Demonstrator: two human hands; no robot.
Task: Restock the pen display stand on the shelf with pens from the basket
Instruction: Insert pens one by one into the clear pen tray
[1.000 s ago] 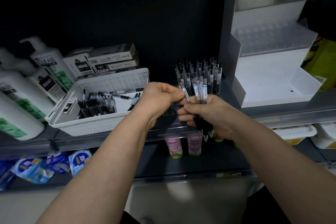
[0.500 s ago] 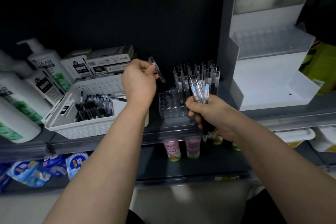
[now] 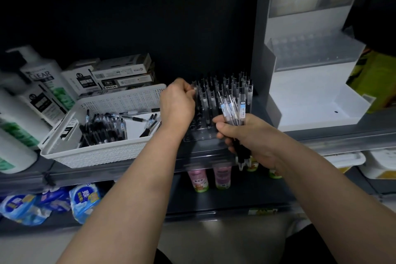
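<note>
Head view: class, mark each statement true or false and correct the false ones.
1. The right hand holds a bundle of pens. True.
2. Loose pens lie in the white basket. True.
3. The left hand pinches a single pen at the pen display stand. True.
4. The white basket stands right of the pen display stand. False: it stands left of it.
5. The left hand reaches into the white basket. False: it is at the pen display stand.
</note>
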